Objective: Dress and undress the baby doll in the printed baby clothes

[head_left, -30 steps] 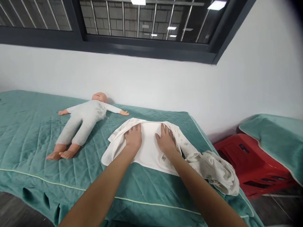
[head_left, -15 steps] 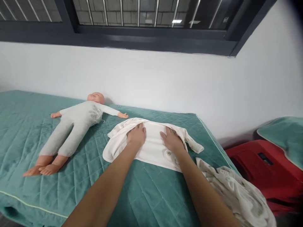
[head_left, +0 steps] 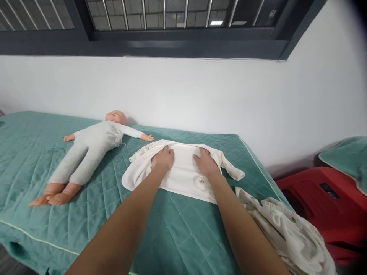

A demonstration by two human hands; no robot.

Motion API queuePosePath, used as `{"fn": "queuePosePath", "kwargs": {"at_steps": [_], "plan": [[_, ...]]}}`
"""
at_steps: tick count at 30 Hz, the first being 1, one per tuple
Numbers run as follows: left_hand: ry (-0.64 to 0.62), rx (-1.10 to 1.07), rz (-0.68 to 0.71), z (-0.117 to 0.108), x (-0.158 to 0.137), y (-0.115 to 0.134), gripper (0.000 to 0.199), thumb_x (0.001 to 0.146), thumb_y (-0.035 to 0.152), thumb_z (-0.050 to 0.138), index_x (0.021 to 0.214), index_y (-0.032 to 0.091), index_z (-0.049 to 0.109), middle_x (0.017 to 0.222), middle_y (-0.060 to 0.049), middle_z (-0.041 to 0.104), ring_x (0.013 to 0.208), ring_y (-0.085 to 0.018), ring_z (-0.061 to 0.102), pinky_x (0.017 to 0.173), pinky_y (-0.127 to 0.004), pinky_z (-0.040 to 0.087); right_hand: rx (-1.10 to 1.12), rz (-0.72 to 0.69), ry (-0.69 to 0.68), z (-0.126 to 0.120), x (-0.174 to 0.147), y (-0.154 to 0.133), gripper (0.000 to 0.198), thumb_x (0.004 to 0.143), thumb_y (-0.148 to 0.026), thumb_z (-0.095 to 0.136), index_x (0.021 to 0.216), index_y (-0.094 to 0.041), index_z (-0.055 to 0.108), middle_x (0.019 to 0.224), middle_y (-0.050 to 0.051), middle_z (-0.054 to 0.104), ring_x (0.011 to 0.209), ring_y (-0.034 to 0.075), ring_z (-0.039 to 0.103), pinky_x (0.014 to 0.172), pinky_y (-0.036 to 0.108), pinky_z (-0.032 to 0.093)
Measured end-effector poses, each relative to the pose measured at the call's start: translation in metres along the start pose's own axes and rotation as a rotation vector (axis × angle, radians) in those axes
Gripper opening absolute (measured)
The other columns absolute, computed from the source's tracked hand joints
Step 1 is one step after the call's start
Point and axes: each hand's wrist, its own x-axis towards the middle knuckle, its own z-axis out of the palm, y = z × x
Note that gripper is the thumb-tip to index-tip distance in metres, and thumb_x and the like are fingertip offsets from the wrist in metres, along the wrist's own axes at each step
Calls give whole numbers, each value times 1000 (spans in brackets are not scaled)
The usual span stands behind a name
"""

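Soft, even light on the wall (head_left: 183, 91), dark upper-right corner (small bright glare in the window (head_left: 155, 20))

Bedroom-like room: green quilted cover (head_left: 177, 229), baby doll (head_left: 96, 137), barred window (head_left: 183, 36).

The left hand (head_left: 163, 158) and right hand (head_left: 206, 163) are partly hidden, probably inside the white garment (head_left: 183, 173); right of that garment, the view's bottom edge cuts off part of a crumpled cloth (head_left: 295, 231).

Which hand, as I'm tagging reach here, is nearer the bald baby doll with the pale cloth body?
Left: the left hand touches the white cloth garment, right of the doll; the right hand, also touching it, is farther right.
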Motion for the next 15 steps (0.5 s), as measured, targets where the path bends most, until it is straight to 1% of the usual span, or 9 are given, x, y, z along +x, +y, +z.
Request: {"fn": "queuePosePath", "kwargs": {"at_steps": [4, 7, 8, 10, 12, 15], "plan": [[45, -1, -57, 3, 4, 1, 54, 97, 46, 22, 140, 21, 43, 139, -14, 56, 130, -33, 50, 106, -53, 41, 18, -41, -9, 1, -6, -2, 51, 98, -33, 36, 145, -14, 34, 152, 13, 33, 135, 29, 40, 110, 40, 39], [80, -2, -81, 4, 6, 1, 56, 97, 45, 22, 146, 21, 36, 147, -14, 49, 137, -33, 42, 110, -52, 36, 21, -81, 18, -2, -11, -5, 52, 98, -34, 36, 148, -20, 29, 155, 8, 30, 135, 27, 41, 109, 39, 41], [87, -2, -85, 4, 6, 1, 57, 97, 44, 22, 147, 22, 35, 148, -14, 47, 139, -33, 40, 111, -53, 35, 17, -86, 23, -3, -12, -5, 51, 98, -33, 36, 147, -21, 30, 154, 8, 32, 135, 26, 41, 109, 38, 40], [85, -2, -86, 4, 8, 1, 55, 97, 44, 22, 145, 23, 38, 146, -13, 50, 138, -33, 42, 111, -53, 36, 4, -71, 15, -3, -10, -5, 48, 97, -32, 36, 144, -19, 35, 150, 10, 38, 135, 27, 41, 110, 39, 39], [66, -4, -81, 5, 8, 1, 54, 97, 43, 22, 142, 23, 44, 140, -13, 56, 132, -33, 49, 107, -54, 40, -8, -28, -12, -1, -7, -3, 48, 97, -34, 36, 142, -16, 37, 147, 14, 41, 135, 29, 41, 110, 42, 38], [48, -6, -74, 6, 9, 1, 52, 97, 42, 21, 139, 23, 47, 136, -13, 59, 128, -33, 52, 105, -53, 41, -19, 13, -77, 4, -3, -2, 54, 100, -43, 29, 148, -19, 29, 151, 14, 35, 135, 32, 42, 107, 48, 39]]}}
